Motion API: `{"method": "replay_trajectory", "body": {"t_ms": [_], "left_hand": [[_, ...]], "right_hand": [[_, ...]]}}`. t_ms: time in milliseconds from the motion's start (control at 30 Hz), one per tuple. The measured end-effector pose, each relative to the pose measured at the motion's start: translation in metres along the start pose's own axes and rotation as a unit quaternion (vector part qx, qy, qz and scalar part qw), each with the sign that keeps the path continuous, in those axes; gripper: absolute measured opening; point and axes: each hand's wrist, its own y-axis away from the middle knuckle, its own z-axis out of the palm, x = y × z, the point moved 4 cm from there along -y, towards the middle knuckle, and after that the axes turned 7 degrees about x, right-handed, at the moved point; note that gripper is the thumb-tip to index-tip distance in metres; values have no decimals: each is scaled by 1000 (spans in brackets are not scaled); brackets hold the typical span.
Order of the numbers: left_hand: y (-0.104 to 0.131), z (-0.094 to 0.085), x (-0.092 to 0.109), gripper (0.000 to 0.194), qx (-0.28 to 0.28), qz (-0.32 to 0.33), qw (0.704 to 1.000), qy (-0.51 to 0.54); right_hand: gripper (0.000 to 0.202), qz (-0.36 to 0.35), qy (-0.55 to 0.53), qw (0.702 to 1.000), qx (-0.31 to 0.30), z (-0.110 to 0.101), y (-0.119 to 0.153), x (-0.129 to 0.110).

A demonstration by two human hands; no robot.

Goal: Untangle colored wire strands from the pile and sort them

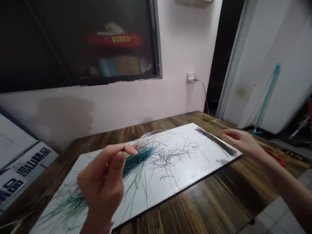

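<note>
My left hand (pixel 103 182) is raised over the near left part of a white board (pixel 185 169), thumb and forefinger pinched on the tip of a thin dark strand. A loose pile of blue-green strands (pixel 140 156) lies on the board just behind it. My right hand (pixel 241 141) reaches out over the board's far right corner, fingers apart, beside a tidy bundle of coloured strands (pixel 215 140). It holds nothing that I can see.
The board lies on a dark wooden table (pixel 207 201) against a white wall. Printed cartons (pixel 19 169) stand at the left. A red-handled tool (pixel 275 156) lies on the table behind my right wrist. More scattered strands (pixel 70 201) cover the board's near left end.
</note>
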Motion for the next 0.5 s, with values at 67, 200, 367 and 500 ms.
{"method": "replay_trajectory", "body": {"t_ms": [67, 200, 367, 500], "left_hand": [[-5, -4, -1, 18, 48, -42, 994, 92], [-22, -16, -6, 27, 102, -125, 949, 271], [-36, -34, -16, 21, 106, -177, 905, 373], [-38, -46, -25, 29, 155, -247, 863, 411]], "right_hand": [[27, -41, -54, 994, -88, 43, 12, -67], [34, -185, -205, 928, -251, 111, 57, -209], [53, -304, -219, 887, -269, 156, 94, -290], [32, -180, -274, 883, -335, 184, 106, -283]]}}
